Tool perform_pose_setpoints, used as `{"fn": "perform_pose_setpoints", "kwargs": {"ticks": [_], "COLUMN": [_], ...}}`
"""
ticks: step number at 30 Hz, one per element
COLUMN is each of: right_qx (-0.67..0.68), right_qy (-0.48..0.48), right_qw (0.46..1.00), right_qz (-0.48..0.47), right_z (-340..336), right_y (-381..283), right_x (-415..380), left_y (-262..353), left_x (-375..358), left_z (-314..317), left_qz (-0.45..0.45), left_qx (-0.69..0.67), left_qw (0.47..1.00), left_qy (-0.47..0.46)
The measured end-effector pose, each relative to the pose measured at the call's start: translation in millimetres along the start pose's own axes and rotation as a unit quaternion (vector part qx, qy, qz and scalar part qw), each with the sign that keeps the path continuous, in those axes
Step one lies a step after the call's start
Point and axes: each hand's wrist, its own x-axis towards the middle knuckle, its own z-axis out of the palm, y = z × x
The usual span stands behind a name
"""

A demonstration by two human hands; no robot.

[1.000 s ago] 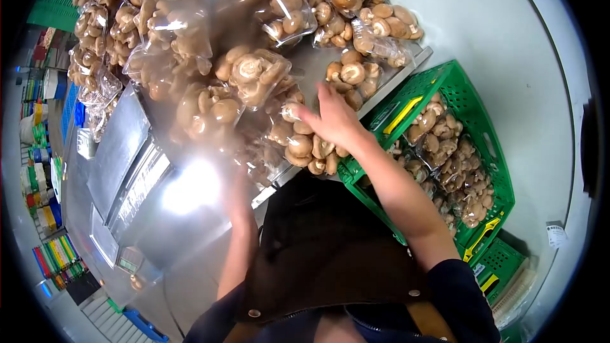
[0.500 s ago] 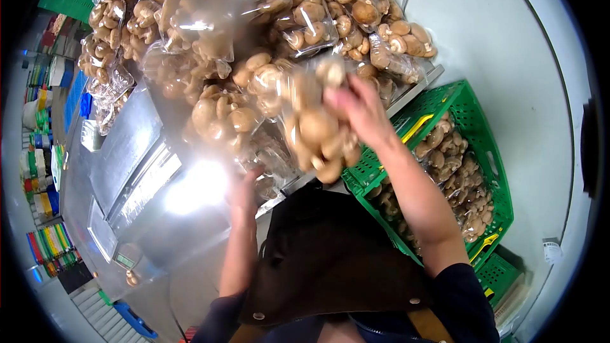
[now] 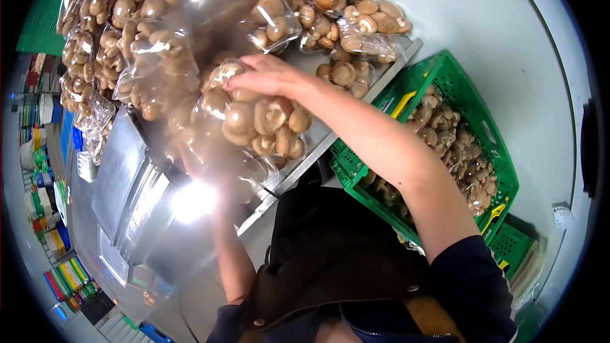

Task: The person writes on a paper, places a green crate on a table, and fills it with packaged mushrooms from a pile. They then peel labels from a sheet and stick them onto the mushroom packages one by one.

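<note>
My right hand (image 3: 270, 78) reaches across the metal table, its fingers curled over the top of a clear plastic bag of mushrooms (image 3: 264, 121). The brown caps and pale stems show through the film. Low on the left, my left hand (image 3: 198, 168) is near the side of the same bag and a blurred heap of bagged mushrooms. Glare and a hazy patch hide its fingers. Many more bags of mushrooms (image 3: 155, 51) are piled beyond both hands. One smaller bag of mushrooms (image 3: 346, 75) lies by the table's right edge, beyond my right forearm.
A green crate (image 3: 502, 174) with loose mushrooms (image 3: 467, 165) stands to the right, below the table edge (image 3: 330, 136). A shiny metal machine (image 3: 117, 171) occupies the left side. Another green crate (image 3: 508, 248) is at the lower right, and a pale wall (image 3: 470, 13) rises behind.
My right hand has moved left and away from the table's right edge. My left hand has shifted left into the blur. The view has turned slightly, and the smaller bag by the edge is now uncovered.
</note>
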Motion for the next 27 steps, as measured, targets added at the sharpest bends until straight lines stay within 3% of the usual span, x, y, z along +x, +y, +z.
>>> {"fn": "perform_pose_setpoints", "kwargs": {"ticks": [2, 4, 6, 9, 11, 12, 15, 16, 17, 18, 21, 25, 26, 27], "right_qx": [0.052, 0.027, 0.064, 0.071, 0.120, 0.070, 0.263, 0.320, 0.379, 0.425, 0.451, 0.585, 0.629, 0.621], "right_qy": [-0.060, -0.009, 0.106, 0.177, 0.216, 0.231, 0.288, 0.325, 0.364, 0.405, 0.499, 0.499, 0.479, 0.474], "right_qw": [0.997, 0.994, 0.970, 0.958, 0.938, 0.935, 0.916, 0.889, 0.851, 0.809, 0.734, 0.616, 0.581, 0.584], "right_qz": [0.015, -0.103, -0.211, -0.215, -0.244, -0.260, -0.097, -0.045, 0.002, 0.018, 0.093, 0.174, 0.192, 0.219], "right_z": [2.1, 6.1, 19.5, -11.3, -31.8, -46.7, -76.4, -81.5, -86.5, -91.5, -98.6, -101.9, -102.3, -101.1], "right_y": [6.4, 11.9, 19.8, -3.9, 4.1, 15.5, 43.3, 56.1, 68.9, 84.6, 129.4, 176.3, 193.0, 207.6], "right_x": [-25.5, -56.5, -89.3, -171.8, -218.1, -245.7, -334.7, -364.8, -395.0, -423.9, -512.1, -589.0, -600.9, -609.0], "left_y": [-21.9, -6.4, 15.3, 62.5, 87.1, 97.9, 110.7, 123.7, 128.4, 128.3, 119.0, 91.5, 71.9, 67.7], "left_x": [-12.5, -29.5, -48.9, -78.1, -96.5, -105.8, -123.2, -132.0, -134.2, -142.3, -177.8, -228.1, -236.0, -240.3], "left_z": [-3.2, 0.1, 0.0, 11.6, 23.1, 40.8, 76.7, 103.8, 126.8, 154.5, 228.3, 299.9, 314.9, 327.7], "left_qz": [0.045, 0.063, 0.090, 0.118, 0.206, 0.222, 0.132, 0.158, 0.085, 0.187, 0.108, 0.025, 0.024, -0.039], "left_qx": [0.091, 0.085, 0.098, 0.098, 0.111, 0.090, 0.043, 0.137, 0.137, 0.177, 0.056, 0.093, 0.043, 0.067], "left_qw": [0.994, 0.993, 0.991, 0.988, 0.972, 0.971, 0.974, 0.953, 0.926, 0.877, 0.793, 0.694, 0.695, 0.689], "left_qy": [0.050, 0.053, 0.027, 0.032, -0.004, -0.016, -0.181, -0.221, -0.340, -0.405, -0.597, -0.713, -0.717, -0.721]}}
